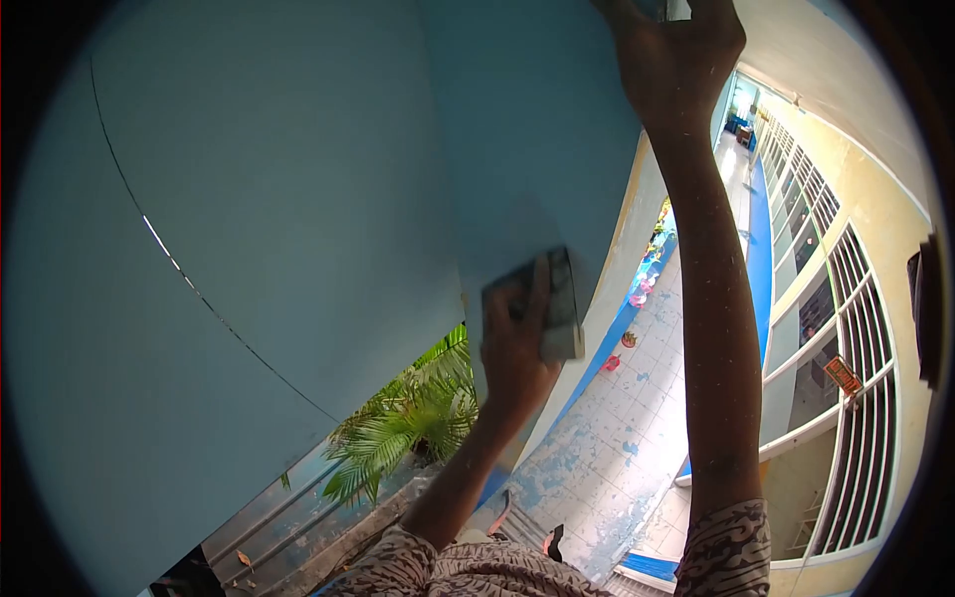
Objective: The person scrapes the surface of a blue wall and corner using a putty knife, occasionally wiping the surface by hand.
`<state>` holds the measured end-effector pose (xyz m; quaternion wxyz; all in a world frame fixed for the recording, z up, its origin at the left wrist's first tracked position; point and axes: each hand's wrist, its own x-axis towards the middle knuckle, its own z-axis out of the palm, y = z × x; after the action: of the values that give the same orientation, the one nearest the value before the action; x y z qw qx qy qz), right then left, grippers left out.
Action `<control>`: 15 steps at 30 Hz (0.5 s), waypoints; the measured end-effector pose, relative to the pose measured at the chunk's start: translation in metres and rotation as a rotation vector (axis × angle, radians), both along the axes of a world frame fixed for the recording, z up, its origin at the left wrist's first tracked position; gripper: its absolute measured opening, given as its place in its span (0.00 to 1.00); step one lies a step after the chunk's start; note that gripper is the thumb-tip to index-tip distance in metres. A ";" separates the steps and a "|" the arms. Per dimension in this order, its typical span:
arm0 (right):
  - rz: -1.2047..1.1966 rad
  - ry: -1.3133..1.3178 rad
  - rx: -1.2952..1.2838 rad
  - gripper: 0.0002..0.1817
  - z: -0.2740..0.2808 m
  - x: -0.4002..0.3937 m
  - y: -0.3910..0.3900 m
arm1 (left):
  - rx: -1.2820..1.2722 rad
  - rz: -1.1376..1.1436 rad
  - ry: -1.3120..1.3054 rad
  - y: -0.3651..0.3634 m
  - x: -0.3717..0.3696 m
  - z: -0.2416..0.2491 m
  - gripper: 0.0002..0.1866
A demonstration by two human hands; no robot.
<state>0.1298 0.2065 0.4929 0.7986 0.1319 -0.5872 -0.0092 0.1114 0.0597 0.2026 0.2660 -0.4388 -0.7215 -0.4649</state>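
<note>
My left hand (519, 343) is closed on a dark, flat rectangular block (563, 298) that looks like a sanding block. Its fingers lie across the back, and the block's face is against the blue-grey painted surface (527, 149), near an inside corner. Raised at the top of the view, my right hand (681, 60) is by the upper right edge of that surface. A small pale piece shows between its thumb and fingers, but the fingertips run out of frame, so its grip is hidden. White specks dot my right forearm.
A broad blue-grey panel (249, 199) fills the left side. Below it are green palm leaves (408, 428) and grey ledges (298, 522). To the right runs a tiled walkway (627, 438) with worn blue paint, beside a yellow wall with white window bars (865, 328).
</note>
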 end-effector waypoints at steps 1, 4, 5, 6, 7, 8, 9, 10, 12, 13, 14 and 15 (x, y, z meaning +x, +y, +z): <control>-0.053 0.003 -0.018 0.38 0.002 0.002 0.000 | 0.027 0.005 0.033 -0.001 -0.012 0.026 0.48; -0.001 -0.010 -0.053 0.39 0.000 0.001 -0.005 | 0.056 -0.020 0.027 -0.003 -0.011 0.029 0.49; 0.002 -0.003 -0.044 0.39 0.001 -0.001 -0.006 | 0.028 -0.047 0.000 -0.007 0.000 0.012 0.47; 0.013 -0.002 -0.050 0.39 0.000 -0.002 -0.005 | -0.001 -0.075 -0.026 -0.007 0.009 -0.006 0.45; 0.022 0.000 -0.061 0.39 -0.001 -0.004 -0.003 | 0.015 -0.052 0.030 -0.004 0.013 -0.009 0.46; 0.022 0.006 -0.061 0.39 -0.001 -0.004 0.000 | 0.015 -0.052 0.035 -0.003 0.008 -0.009 0.46; 0.004 0.024 -0.028 0.39 0.000 -0.005 0.003 | 0.014 -0.042 0.051 -0.002 0.004 -0.010 0.46; -0.012 0.045 0.007 0.39 0.000 -0.007 0.004 | 0.016 -0.030 0.069 -0.004 -0.001 0.004 0.46; -0.005 0.023 -0.008 0.39 0.001 -0.003 0.001 | -0.027 -0.025 0.062 -0.007 -0.010 0.022 0.49; -0.004 0.009 -0.020 0.39 0.001 -0.002 0.001 | -0.048 -0.034 0.063 -0.008 -0.013 0.022 0.49; -0.003 0.012 -0.030 0.39 0.000 -0.001 0.001 | -0.071 -0.043 0.065 -0.008 -0.015 0.022 0.48; 0.011 -0.004 -0.068 0.39 -0.001 -0.001 0.000 | -0.079 -0.042 0.063 -0.009 -0.008 0.011 0.48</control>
<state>0.1289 0.2067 0.4915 0.8013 0.1080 -0.5882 0.0153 0.1030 0.0507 0.2140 0.2614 -0.4784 -0.7212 -0.4274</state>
